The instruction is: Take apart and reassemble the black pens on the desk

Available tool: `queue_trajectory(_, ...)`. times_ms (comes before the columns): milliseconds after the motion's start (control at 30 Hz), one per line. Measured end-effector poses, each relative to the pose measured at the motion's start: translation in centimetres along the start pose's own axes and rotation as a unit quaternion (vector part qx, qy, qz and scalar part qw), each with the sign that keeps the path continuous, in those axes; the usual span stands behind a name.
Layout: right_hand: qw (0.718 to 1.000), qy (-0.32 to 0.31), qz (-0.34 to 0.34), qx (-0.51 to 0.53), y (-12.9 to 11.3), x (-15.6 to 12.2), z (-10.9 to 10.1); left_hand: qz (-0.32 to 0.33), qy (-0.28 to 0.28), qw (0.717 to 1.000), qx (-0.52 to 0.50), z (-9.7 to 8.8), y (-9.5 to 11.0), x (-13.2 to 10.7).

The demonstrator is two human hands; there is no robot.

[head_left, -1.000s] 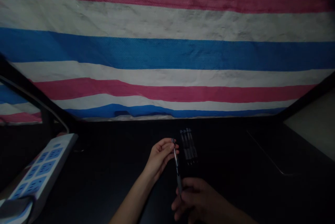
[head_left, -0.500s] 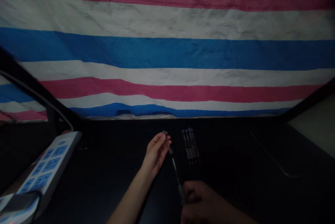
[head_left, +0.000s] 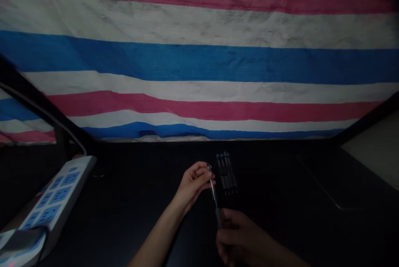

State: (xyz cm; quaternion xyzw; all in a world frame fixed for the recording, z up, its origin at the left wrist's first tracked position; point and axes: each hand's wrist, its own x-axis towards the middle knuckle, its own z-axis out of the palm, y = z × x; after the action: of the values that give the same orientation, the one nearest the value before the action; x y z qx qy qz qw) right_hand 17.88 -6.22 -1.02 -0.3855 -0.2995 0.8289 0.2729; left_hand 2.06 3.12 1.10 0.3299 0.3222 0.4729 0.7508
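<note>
My left hand (head_left: 196, 184) is closed, with thumb and fingers pinching the top end of a pen barrel (head_left: 213, 190). Below it, my right hand (head_left: 238, 233) wraps round the pen's dark grip section (head_left: 218, 218). A short dark stretch shows between barrel and grip; whether the two parts touch there is too dim to tell. Just right of my left hand, several pens (head_left: 227, 175) lie side by side on the black tabletop (head_left: 124, 208), their tips towards me.
A white power strip (head_left: 70, 192) with blue sockets runs along the left, a dark plug (head_left: 25, 242) at its near end. Behind the table hangs a striped sheet (head_left: 199, 63). A dark flat panel with a rounded edge (head_left: 339, 206) lies at the right.
My left hand has moved right and slightly down with the barrel. My right hand has risen a little. The slim refill that showed between the two parts is now mostly covered by the barrel.
</note>
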Motion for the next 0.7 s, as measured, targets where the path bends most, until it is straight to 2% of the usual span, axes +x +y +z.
queue_trajectory(233,1.0,0.008,-0.01,0.017,-0.36,0.13,0.08,0.002,-0.024,0.999,0.041,0.06,0.01,0.01)
queue_trajectory(467,0.999,0.001,-0.016,0.036,0.33,0.5,0.22,-0.021,-0.051,0.997,0.044,-0.28,0.29,-0.07)
queue_trajectory(700,0.998,0.006,-0.035,0.056,-0.51,-0.09,0.71,0.002,-0.02,1.0,0.024,-0.56,0.16,0.12)
